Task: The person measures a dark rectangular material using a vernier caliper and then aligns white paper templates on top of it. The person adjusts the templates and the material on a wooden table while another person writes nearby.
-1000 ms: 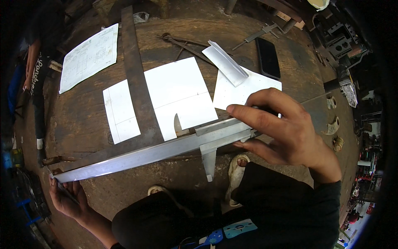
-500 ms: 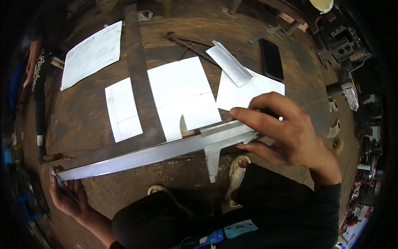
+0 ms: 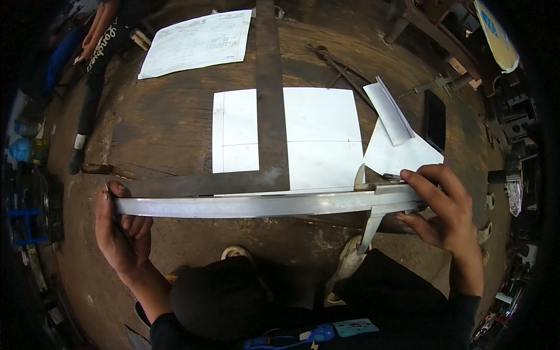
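A long silver vernier caliper (image 3: 251,206) spans the view almost level, above the near edge of the wooden table. My left hand (image 3: 123,239) is closed around its plain left end. At the other end, my right hand (image 3: 448,213) grips the sliding part between thumb and fingers, near the jaws. Behind the caliper lies a dark L-shaped steel square (image 3: 271,111), its long arm running away from me. It rests across a white sheet with pencil lines (image 3: 324,119), which shows on both sides of that arm.
Another white sheet (image 3: 402,153) carries a folded, channel-shaped piece (image 3: 389,111). A black phone (image 3: 434,119), a smaller caliper (image 3: 429,86) and metal dividers (image 3: 344,69) lie at right. A printed drawing (image 3: 198,42) is far left; another person (image 3: 99,44) is beyond.
The caliper has swung from a slant to nearly level as my left hand rose. Both hands still hold it. The table's contents appear shifted rightward in the view.
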`<state>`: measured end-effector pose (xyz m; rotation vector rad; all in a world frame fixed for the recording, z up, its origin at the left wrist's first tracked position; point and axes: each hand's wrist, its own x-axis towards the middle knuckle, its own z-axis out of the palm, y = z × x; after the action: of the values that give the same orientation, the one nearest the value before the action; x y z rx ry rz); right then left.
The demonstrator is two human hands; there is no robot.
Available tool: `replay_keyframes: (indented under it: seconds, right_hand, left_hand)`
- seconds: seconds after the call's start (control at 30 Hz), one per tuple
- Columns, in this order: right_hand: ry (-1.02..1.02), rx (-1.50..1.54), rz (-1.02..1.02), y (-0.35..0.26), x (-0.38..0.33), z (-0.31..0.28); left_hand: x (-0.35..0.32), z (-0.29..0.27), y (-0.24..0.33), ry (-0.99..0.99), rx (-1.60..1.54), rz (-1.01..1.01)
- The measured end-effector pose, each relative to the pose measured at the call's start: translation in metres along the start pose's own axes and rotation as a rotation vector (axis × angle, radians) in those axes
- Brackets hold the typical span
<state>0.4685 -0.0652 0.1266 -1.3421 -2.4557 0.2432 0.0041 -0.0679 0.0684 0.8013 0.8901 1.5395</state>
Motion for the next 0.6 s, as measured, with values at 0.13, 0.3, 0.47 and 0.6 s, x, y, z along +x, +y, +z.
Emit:
replay_keyframes:
  seconds: [0.13,0.3,0.47,0.6]
  right_hand:
    - [0.004,-0.030,-0.030,0.002,-0.002,0.000]
    - [-0.026,-0.064,-0.055,0.000,0.001,0.000]
    - [-0.016,0.003,0.049,-0.005,0.005,-0.003]
    - [-0.101,0.055,0.144,0.001,0.006,-0.010]
  left_hand:
    - [-0.001,0.004,0.000,-0.017,0.030,0.030]
    - [-0.005,-0.005,0.000,-0.030,0.005,0.014]
    - [-0.002,-0.019,-0.002,-0.001,-0.065,0.002]
    - [0.001,-0.027,0.002,0.093,-0.053,0.021]
